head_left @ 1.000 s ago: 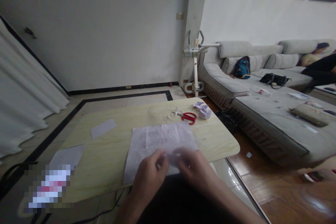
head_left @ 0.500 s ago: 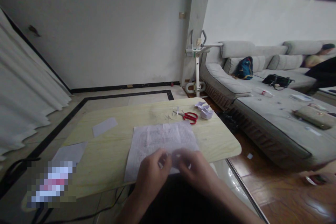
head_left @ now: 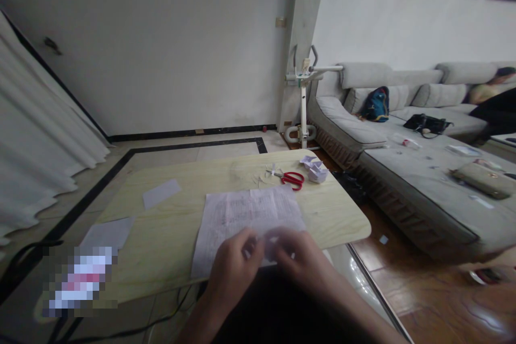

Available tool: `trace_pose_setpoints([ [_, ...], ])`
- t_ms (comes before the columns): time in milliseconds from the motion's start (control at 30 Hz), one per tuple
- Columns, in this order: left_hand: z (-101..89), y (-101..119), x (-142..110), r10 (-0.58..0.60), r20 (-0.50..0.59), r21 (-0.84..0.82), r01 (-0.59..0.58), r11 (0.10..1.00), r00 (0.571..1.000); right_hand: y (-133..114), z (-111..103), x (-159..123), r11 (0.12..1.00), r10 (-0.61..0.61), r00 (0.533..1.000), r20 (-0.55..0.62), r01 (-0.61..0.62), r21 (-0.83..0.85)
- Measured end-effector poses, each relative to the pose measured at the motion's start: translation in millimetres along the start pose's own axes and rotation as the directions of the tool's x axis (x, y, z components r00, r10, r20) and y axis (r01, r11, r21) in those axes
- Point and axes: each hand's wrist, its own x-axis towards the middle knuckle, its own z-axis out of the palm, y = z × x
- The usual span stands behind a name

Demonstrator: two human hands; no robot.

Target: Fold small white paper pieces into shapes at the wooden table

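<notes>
My left hand (head_left: 238, 253) and my right hand (head_left: 291, 251) are close together over the near edge of a printed paper sheet (head_left: 237, 212). The fingers of both are curled into a pinch. What they pinch is small, blurred and mostly hidden; a pale bit shows near the left fingertips. The creased sheet lies flat on a light wooden table (head_left: 181, 242). Beyond its far right corner lie red-handled scissors (head_left: 293, 179), blades pointing left, with thin paper scraps (head_left: 260, 178) by the tips. Folded white paper pieces (head_left: 316, 172) sit right of the scissors.
Two plain papers lie on the table's left: one white sheet (head_left: 162, 193) and another (head_left: 107, 234) nearer. A pixelated patch covers the near left corner. To the right stands a grey sofa (head_left: 423, 183) with bags and a person (head_left: 489, 94). Exercise equipment (head_left: 303, 102) stands behind the table.
</notes>
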Motion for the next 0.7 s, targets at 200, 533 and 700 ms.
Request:
trace_pose_setpoints([
  [200, 1.2, -3, 0, -0.013, 0.001, 0.017, 0.013, 1.000, 1.000, 6, 3, 1, 0.995, -0.019, 0.998, -0.056, 0.013, -0.103],
  [533, 4.1, -8, 4, -0.009, -0.125, 0.302, 0.047, 0.952, 0.992, 20, 13, 6, 0.941, -0.054, 0.997, 0.060, 0.071, -0.331],
  [700, 6.0, -12, 5, 0.021, -0.136, 0.375, 0.032, 0.926, 0.990, 21, 14, 7, 0.915, -0.058, 0.997, 0.059, 0.076, -0.397],
])
